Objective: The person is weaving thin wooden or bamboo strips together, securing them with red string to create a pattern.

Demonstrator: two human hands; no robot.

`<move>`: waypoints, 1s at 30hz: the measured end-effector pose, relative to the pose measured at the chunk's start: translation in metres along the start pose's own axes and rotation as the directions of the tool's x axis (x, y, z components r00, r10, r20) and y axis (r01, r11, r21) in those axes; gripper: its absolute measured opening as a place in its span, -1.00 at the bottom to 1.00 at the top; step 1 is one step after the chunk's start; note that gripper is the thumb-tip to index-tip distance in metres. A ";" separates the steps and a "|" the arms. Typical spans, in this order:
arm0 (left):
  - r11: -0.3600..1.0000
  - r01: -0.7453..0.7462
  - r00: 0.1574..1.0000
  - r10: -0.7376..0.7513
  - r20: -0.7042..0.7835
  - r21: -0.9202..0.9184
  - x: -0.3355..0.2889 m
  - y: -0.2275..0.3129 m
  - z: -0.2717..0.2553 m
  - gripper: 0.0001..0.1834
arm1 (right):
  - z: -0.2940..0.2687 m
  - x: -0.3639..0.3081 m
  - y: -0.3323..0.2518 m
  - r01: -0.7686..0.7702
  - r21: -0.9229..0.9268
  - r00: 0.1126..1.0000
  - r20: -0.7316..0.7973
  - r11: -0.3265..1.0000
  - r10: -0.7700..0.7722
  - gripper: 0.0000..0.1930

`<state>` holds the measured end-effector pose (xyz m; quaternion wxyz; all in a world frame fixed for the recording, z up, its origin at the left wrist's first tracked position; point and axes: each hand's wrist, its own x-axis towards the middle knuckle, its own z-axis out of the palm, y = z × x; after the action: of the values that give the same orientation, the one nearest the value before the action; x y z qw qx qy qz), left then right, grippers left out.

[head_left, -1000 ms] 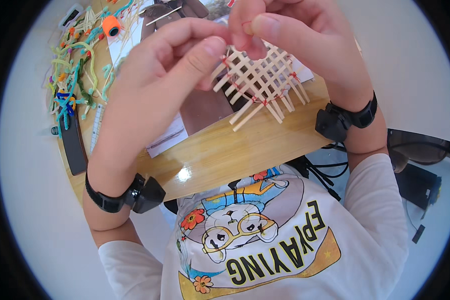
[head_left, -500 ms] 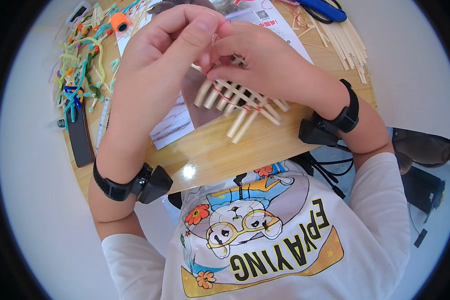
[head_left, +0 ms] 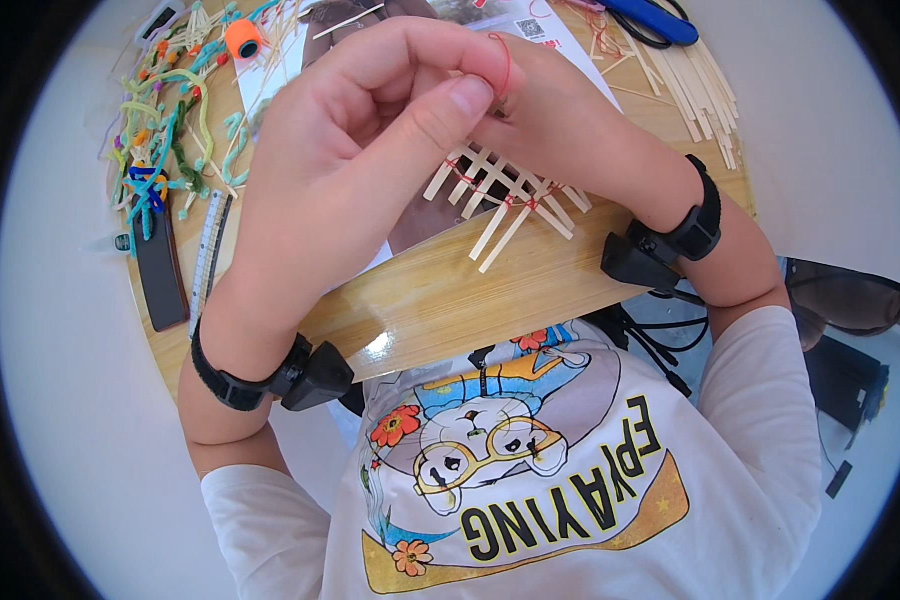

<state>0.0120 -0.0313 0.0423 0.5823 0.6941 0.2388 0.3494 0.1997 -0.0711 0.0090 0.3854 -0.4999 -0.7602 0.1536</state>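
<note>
Between my thumb and index finger, my left hand (head_left: 370,140) pinches a thin red thread (head_left: 507,62), which forms a loop above the fingertips. Behind it, my right hand (head_left: 570,125) curls over a lattice of pale wooden sticks (head_left: 518,192). Red thread winds around several of the crossings, and the stick ends point toward me. My left hand hides most of the right fingers and the far part of the lattice. Both hands are close together above a printed sheet (head_left: 435,228).
On the left of the wooden table (head_left: 470,290) lie pipe-cleaner pieces (head_left: 200,120), an orange spool (head_left: 242,38), a dark bar (head_left: 160,275) and a ruler (head_left: 208,245). Loose sticks (head_left: 695,90) and a blue-handled tool (head_left: 660,22) sit at the far right.
My left hand has moved to the right and slightly down, drawing the red thread into a visible loop. The lattice has shifted slightly right and tilted, and the right fingers are more hidden.
</note>
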 end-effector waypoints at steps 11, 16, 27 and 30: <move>0.990 -0.040 0.995 0.026 0.098 0.139 0.012 0.011 -0.040 -0.76 | -0.011 0.001 -0.001 -0.164 0.088 0.981 0.120 0.983 0.153 -0.83; 0.970 -0.224 0.974 0.225 -0.001 0.090 0.004 0.013 -0.012 -0.76 | -0.037 0.012 -0.003 -0.516 0.477 0.847 0.408 0.712 0.341 -0.69; 0.658 -0.624 0.773 0.441 0.456 0.421 -0.020 -0.020 0.020 -0.59 | -0.013 0.007 -0.006 -0.693 0.631 0.719 0.574 0.348 0.392 -0.72; 0.636 -0.659 0.750 0.521 0.407 0.402 -0.018 -0.018 0.023 -0.56 | -0.012 0.006 -0.001 -0.654 0.715 0.747 0.560 0.247 0.357 -0.71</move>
<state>0.0193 -0.0550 0.0190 0.2485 0.9025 0.0057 0.3517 0.2068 -0.0684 0.0203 0.4008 -0.4130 -0.4028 0.7117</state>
